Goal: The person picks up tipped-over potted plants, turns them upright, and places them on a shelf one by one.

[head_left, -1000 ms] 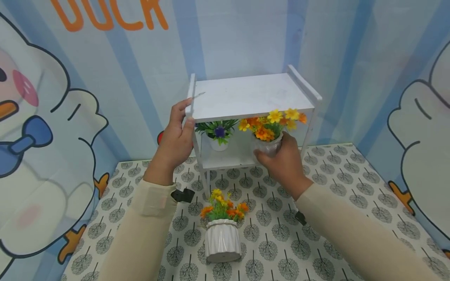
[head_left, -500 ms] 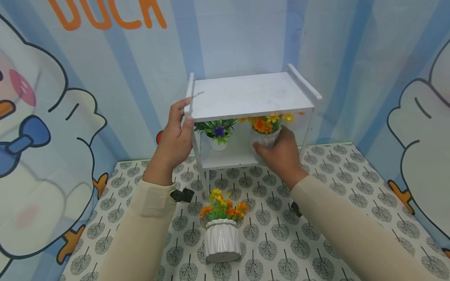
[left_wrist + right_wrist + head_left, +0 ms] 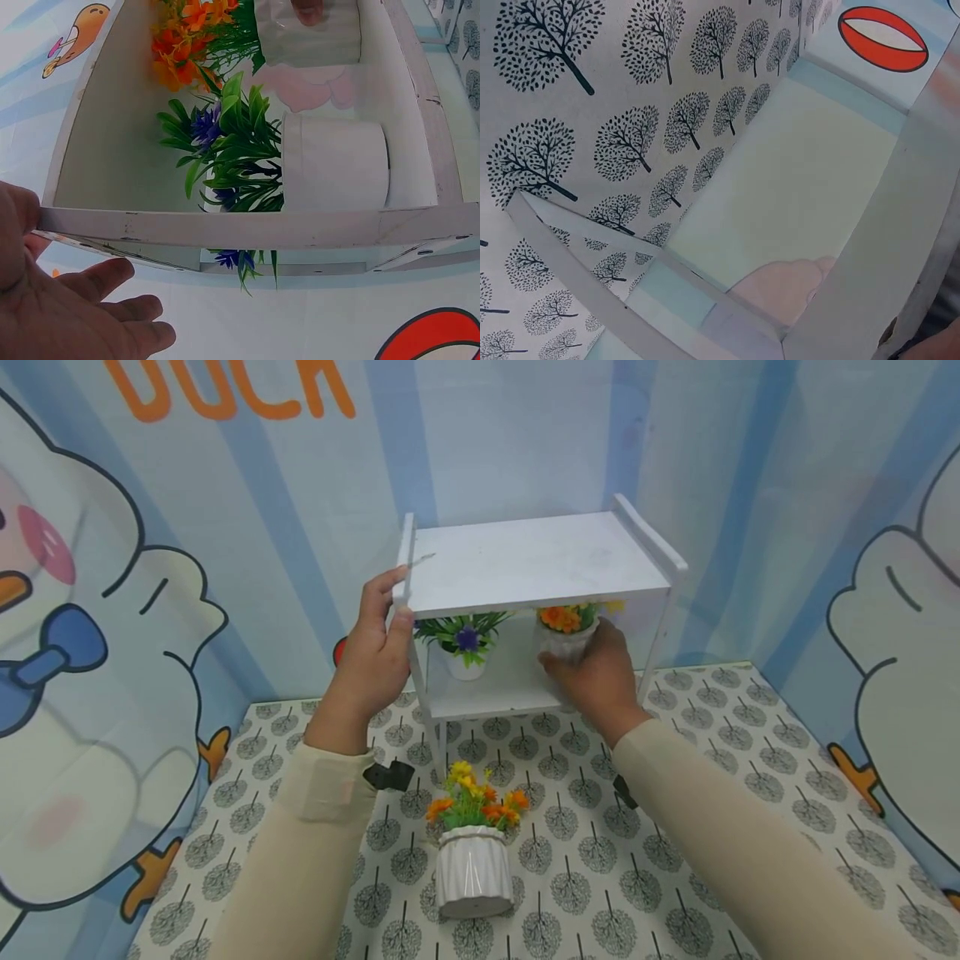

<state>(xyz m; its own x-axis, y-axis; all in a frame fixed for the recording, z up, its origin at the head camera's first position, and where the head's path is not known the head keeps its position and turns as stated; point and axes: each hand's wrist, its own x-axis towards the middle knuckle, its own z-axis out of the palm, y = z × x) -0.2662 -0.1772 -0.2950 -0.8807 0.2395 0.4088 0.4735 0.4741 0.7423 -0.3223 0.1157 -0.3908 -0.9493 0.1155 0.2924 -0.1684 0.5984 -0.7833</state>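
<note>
My right hand [image 3: 596, 672] grips a small whitish pot of orange flowers [image 3: 566, 639] inside the white two-tier shelf [image 3: 532, 564], under its top board. A fingertip [image 3: 307, 10] on that pot shows in the left wrist view. With my left hand [image 3: 375, 656] I hold the shelf's left side rail at the front corner, other fingers spread outside it. A white pot of purple flowers [image 3: 467, 667] stands at the left of the same tier. The right wrist view shows mostly shelf parts, with a sliver of hand at its lower corner.
A white ribbed pot of yellow and orange flowers [image 3: 474, 868] stands on the tree-patterned cloth [image 3: 600, 852] in front of the shelf. Behind rises a blue-striped backdrop [image 3: 510, 435] with cartoon ducks at both sides.
My right hand has carried the pot of orange flowers further back under the top board, so most blossoms are now hidden by it. The left hand stays on the rail.
</note>
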